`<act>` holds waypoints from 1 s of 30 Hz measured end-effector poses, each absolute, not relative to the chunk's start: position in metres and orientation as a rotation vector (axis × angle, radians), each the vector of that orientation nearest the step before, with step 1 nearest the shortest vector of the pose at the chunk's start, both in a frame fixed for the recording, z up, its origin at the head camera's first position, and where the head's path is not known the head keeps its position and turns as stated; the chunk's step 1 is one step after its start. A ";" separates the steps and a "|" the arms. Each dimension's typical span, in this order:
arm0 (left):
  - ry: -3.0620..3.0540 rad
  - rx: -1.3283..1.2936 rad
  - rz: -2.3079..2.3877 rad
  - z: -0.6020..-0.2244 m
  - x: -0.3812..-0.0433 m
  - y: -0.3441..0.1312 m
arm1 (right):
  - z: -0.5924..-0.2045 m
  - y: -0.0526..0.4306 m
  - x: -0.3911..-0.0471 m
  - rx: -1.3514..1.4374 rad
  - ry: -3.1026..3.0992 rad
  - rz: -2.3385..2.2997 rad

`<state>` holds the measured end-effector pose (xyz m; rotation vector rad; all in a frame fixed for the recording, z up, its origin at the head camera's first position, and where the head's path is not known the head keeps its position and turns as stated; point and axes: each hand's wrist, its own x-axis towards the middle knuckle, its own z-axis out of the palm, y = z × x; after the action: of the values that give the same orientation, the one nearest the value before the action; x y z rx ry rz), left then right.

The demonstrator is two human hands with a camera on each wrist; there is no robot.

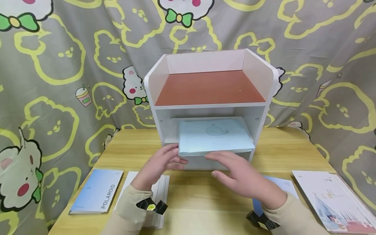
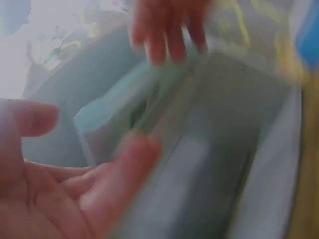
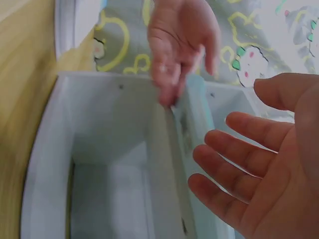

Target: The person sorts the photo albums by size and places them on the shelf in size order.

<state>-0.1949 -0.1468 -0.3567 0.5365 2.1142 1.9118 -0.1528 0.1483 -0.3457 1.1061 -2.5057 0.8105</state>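
A light blue book (image 1: 217, 138) with a whale drawing lies flat on the middle shelf of a small white shelf unit (image 1: 210, 106), its front edge jutting out a little. My left hand (image 1: 161, 161) is at the book's front left corner, fingers loosely extended; whether it touches the book I cannot tell. Just in front of the front edge, my right hand (image 1: 239, 171) has its thumb and fingers spread. In the right wrist view that hand (image 3: 269, 169) shows a bare palm beside the book's edge (image 3: 199, 104). The left wrist view is blurred.
On the wooden table (image 1: 202, 199), a blue Polaroid notebook (image 1: 97, 192) and a white lined booklet (image 1: 158, 195) lie left. To the right are a blue booklet (image 1: 283, 185), partly under my right arm, and a white illustrated book (image 1: 335, 195). A patterned curtain (image 1: 97, 49) hangs behind.
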 end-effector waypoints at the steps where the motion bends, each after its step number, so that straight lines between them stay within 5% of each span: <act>1: 2.314 0.549 1.804 -0.354 -0.192 -0.148 | -0.345 0.152 -0.152 1.095 -2.502 0.814; 6: 3.011 0.894 1.331 -0.339 -0.174 -0.147 | -0.338 0.174 -0.151 1.002 -2.514 0.850; 12: 3.139 1.504 0.924 -0.336 -0.162 -0.134 | -0.332 0.199 -0.152 0.886 -2.570 0.889; 30: 3.288 1.382 0.763 -0.354 -0.178 -0.126 | -0.340 0.210 -0.168 0.849 -2.583 0.889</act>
<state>-0.1778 -0.1256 -0.3536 1.3820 3.2883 0.7630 -0.1678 0.2105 -0.3398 0.8491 -2.5825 0.8885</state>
